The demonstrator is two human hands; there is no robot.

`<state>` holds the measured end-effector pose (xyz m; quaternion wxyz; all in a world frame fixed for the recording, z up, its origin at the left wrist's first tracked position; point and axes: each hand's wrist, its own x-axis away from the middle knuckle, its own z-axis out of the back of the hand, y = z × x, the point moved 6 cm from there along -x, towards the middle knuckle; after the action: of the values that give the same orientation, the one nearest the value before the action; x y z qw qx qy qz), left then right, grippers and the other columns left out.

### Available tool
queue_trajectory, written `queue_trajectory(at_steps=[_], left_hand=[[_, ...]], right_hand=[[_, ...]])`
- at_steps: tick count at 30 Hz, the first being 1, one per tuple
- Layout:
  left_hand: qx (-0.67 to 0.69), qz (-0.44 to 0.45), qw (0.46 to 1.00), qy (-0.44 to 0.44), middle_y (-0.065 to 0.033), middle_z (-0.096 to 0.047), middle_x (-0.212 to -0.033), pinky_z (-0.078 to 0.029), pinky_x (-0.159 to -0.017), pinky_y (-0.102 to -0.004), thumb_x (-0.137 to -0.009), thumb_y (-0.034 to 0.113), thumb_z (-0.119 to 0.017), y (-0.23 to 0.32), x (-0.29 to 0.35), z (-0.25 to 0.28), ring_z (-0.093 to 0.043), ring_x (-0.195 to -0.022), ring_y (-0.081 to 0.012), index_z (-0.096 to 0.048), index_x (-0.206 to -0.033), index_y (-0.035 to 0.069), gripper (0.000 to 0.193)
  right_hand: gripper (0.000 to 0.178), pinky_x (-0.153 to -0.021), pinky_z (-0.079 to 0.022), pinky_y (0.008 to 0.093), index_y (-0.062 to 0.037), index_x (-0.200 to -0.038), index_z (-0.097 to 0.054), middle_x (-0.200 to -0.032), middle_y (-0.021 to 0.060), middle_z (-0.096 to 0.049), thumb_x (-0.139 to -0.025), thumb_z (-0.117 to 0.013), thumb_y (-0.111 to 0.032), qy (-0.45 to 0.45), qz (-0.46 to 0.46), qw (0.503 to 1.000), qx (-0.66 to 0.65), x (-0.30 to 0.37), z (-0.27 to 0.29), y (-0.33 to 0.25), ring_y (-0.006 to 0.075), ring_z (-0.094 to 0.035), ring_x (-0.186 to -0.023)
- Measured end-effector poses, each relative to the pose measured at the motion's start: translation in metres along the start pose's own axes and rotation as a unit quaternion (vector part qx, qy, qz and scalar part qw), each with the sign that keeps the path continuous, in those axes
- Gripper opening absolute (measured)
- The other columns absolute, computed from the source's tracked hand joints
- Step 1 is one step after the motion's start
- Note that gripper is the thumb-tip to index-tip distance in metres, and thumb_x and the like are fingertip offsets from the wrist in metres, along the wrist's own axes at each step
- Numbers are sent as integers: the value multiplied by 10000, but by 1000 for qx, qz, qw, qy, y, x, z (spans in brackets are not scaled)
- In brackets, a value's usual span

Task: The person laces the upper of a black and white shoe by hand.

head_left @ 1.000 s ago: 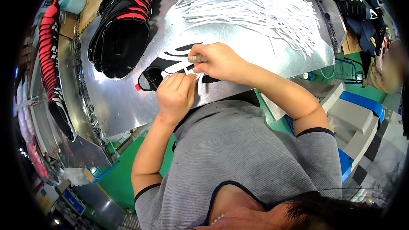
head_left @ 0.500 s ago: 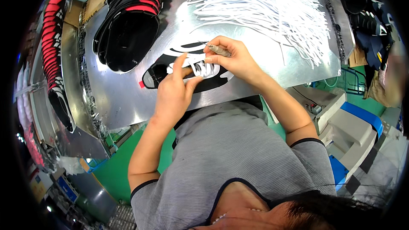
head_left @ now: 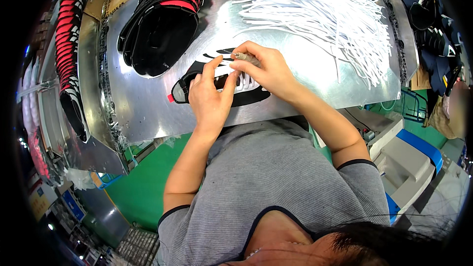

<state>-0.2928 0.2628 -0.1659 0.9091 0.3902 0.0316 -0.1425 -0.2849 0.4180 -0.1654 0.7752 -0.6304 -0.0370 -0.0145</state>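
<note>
A black shoe upper (head_left: 249,99) with white trim and a small red tab lies on the metal table, its toe end to the right. White lace (head_left: 245,83) crosses its eyelet rows. My left hand (head_left: 212,96) rests over the upper's opening, thumb and forefinger apart on either side of the dark gap. Closed around a slim awl-like tool (head_left: 250,59) with a wrapped, greyish handle, my right hand (head_left: 268,71) is at the far eyelet edge. Its thumb and forefinger pinch near the left fingertips; the tool's working tip is hidden there.
A nested row of black and red shoe uppers (head_left: 162,34) stands at the back left of the metal table (head_left: 143,103). Loose white laces (head_left: 315,19) spread across the back right. More uppers (head_left: 68,54) line the left side; dark uppers (head_left: 433,39) sit at far right.
My left hand has shifted right, and its thumb and forefinger have come nearer my right fingertips. The tool's thin point, visible earlier, is now hidden. The whole view has shifted slightly.
</note>
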Motion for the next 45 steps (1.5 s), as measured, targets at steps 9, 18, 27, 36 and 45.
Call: queue_trajectory(at_steps=[9,18,27,36,45], left_hand=[[-36,4,999,28,-76,-598,-687,-427,-729,-363,-787,278,-784,5,1,3,-553,-693,-247,-676,-1114,115,381],[-83,-79,993,28,-43,-566,-648,-417,-736,-350,-811,240,-763,18,6,6,-523,-633,-216,-667,-1143,72,384],[-31,-144,988,34,-53,-606,-685,-414,-741,-359,-810,53,-665,27,17,1,-538,-646,-235,-653,-1171,53,361],[137,3,990,-35,-59,-641,-1052,-511,-787,-238,-858,-20,-653,1,7,4,-628,-894,-102,-584,-1238,8,387],[318,116,930,-143,0,-620,-910,-397,-620,-162,-826,-35,-668,7,14,8,-482,-704,-2,-584,-1082,37,279]], right_hand=[[103,-634,-476,298,-13,-994,-603,-800,86,-654,-955,-597,-108,-3,21,991,135,34,18,-6,179,-618,-691],[97,-585,-471,370,-50,-923,-614,-792,91,-662,-921,-628,-146,19,96,965,244,30,11,-11,282,-625,-668],[75,-601,-505,407,-56,-891,-569,-762,112,-657,-886,-606,-121,11,137,909,393,19,-26,-9,300,-666,-742],[185,-672,-507,389,-53,-1023,-615,-881,132,-689,-910,-640,-197,53,27,981,184,42,31,-20,305,-674,-776],[161,-535,-476,329,-99,-1008,-658,-661,70,-638,-871,-673,-183,194,20,968,158,33,13,20,231,-627,-559]])
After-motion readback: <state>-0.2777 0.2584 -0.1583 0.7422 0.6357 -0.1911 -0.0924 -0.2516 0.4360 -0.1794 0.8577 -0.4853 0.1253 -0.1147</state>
